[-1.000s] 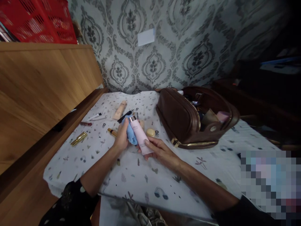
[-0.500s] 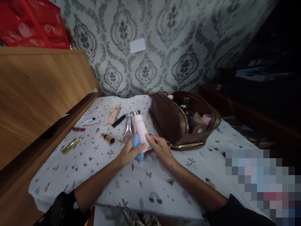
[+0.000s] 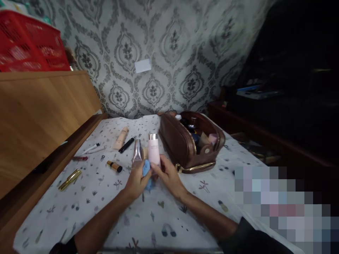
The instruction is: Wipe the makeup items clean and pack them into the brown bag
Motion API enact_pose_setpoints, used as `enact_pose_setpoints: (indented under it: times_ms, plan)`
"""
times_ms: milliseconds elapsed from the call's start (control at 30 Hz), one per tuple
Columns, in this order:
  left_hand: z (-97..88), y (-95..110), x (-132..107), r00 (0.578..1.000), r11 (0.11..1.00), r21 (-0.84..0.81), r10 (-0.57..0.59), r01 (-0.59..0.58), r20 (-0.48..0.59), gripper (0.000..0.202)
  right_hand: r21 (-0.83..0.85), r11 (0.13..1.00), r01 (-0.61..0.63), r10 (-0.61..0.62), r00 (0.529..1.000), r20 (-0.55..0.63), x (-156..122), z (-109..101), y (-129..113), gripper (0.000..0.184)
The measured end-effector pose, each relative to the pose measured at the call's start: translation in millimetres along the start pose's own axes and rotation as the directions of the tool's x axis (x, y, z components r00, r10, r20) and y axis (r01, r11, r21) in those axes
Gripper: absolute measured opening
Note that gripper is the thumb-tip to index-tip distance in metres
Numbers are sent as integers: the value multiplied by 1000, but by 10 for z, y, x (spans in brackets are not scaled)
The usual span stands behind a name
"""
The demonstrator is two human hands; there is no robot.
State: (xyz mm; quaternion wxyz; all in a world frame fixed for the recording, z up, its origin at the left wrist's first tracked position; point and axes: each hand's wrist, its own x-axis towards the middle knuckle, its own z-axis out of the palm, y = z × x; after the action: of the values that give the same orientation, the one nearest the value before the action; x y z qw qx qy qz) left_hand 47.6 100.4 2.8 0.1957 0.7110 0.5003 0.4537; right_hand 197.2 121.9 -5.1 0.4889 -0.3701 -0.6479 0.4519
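Observation:
My right hand [image 3: 168,174] is closed around the lower part of a pale pink bottle [image 3: 153,150] with a silver cap, held nearly upright. Bunched in my closed left hand [image 3: 136,181] is a blue cloth [image 3: 146,169], close against the bottle's lower left side. Just behind my left hand lies a shiny mauve tube [image 3: 137,153], with a beige item [image 3: 145,153] partly hidden beside it. To the right stands an unzipped brown makeup bag [image 3: 177,141] with several cosmetics inside.
On the patterned cloth-covered table [image 3: 119,218] lie a peach tube [image 3: 122,137], a black pen-like tube [image 3: 127,144], a gold-and-black tube [image 3: 114,166], a gold tube [image 3: 69,180], a dark red tube [image 3: 79,158] and white pens [image 3: 91,149]. A wooden cabinet [image 3: 45,106] with a red basket [image 3: 31,42] borders the left.
The bottle has turned more upright, and my left thumb has come off its front and onto the blue cloth. The whole view has shifted, with the bag now further left.

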Motion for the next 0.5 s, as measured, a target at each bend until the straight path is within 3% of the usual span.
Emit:
enact_pose_setpoints:
  times_ms: [133, 233, 367, 500]
  plan:
    - [-110, 154, 43, 999, 998, 46, 33, -35, 31, 24, 183, 983, 12, -22, 998, 53, -32, -69, -185, 40]
    - [-174, 402, 150, 990, 991, 41, 123, -126, 67, 28, 299, 954, -10, -29, 992, 125, -85, -262, -464, 42]
    - [-160, 855, 422, 922, 930, 57, 352, -364, 159, 25, 354, 934, -54, 5, 990, 138, -172, -717, -843, 41]
    - [-24, 1162, 819, 852, 819, 242, 481, -521, 206, 22, 256, 965, -60, 65, 998, -10, -214, -1306, -1079, 40]
